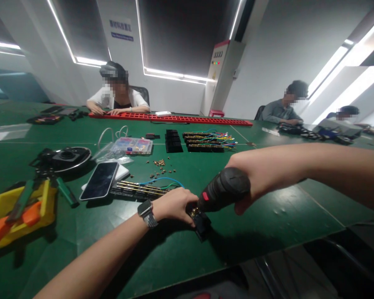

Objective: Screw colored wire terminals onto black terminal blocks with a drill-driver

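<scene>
My right hand (244,170) is wrapped round a black power screwdriver (221,190) with a red mark. The tool's front end points down at the right end of a black terminal block (202,224). My left hand (176,205), with a watch on its wrist, grips that block near the tool's tip, thumb and fingers on either side. Brass strips (143,187) and blue and green wires run along the block to the left. Small brass screws (159,163) lie loose behind it. The exact tip of the tool is hidden by my fingers.
A phone (100,180), a yellow bin (25,216) with pliers and a round black device (67,155) are at the left. Behind are a clear parts box (134,146), wired blocks (205,142) and a long red frame (174,119). Other people sit across the table.
</scene>
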A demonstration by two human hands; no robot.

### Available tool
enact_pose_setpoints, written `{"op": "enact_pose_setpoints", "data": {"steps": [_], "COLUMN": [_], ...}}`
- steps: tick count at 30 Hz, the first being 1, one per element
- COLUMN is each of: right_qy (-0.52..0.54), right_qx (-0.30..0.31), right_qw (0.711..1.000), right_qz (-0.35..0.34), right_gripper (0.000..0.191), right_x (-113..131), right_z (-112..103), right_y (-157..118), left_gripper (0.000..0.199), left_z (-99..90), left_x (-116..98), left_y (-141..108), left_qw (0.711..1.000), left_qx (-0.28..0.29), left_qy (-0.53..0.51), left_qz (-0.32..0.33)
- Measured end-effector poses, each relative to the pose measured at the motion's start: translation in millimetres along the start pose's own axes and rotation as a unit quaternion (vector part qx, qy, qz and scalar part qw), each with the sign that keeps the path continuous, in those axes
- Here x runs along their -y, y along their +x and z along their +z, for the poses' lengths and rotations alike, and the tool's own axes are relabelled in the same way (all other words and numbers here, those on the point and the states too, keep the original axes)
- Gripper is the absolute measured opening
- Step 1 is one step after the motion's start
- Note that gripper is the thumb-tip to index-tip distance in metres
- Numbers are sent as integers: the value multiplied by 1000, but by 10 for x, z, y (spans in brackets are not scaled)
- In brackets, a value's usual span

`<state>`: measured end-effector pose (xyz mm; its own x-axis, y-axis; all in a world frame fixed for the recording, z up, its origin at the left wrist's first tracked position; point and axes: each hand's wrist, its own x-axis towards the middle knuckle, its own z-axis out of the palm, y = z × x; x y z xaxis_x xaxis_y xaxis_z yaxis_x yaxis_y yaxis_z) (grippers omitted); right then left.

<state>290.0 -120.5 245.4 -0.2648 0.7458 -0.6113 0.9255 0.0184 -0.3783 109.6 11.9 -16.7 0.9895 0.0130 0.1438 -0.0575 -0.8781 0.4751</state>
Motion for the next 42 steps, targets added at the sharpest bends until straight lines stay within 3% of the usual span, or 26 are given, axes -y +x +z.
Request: {"op": "enact_pose_setpoints", "data": {"steps": [11, 19, 26, 31, 37, 42], "right_qy": [-34, -27, -63, -57, 8, -2], "right_qx": [-34, -21, -6, -6, -33, -37], "right_qw": [998, 998, 998, 998, 999, 998], "right_qz": [-28, -50, -27, -18, 30, 54], "right_gripper": [48, 41, 38, 36, 40, 42], "right_x": [-84, -145, 68, 83, 133, 193], "right_z": [65, -18, 2, 48, 165, 257], "right_y": [-68, -102, -136, -153, -236, -313], "left_gripper": [61, 58, 66, 71, 65, 63], "left_z": [-32, 106, 175, 191, 213, 214], "left_x": [-71, -321, -379, -372, -396, -420], "left_y": [-4, -18, 24, 12, 1, 2], "left_qw": [1000, 1000, 999, 998, 996, 996], "left_qx": [2, 8, -2, -12, -25, -22], "left_qy": [-6, 26, 39, 53, 83, 80], "left_qz": [3, -4, -21, -26, -24, -34]}}
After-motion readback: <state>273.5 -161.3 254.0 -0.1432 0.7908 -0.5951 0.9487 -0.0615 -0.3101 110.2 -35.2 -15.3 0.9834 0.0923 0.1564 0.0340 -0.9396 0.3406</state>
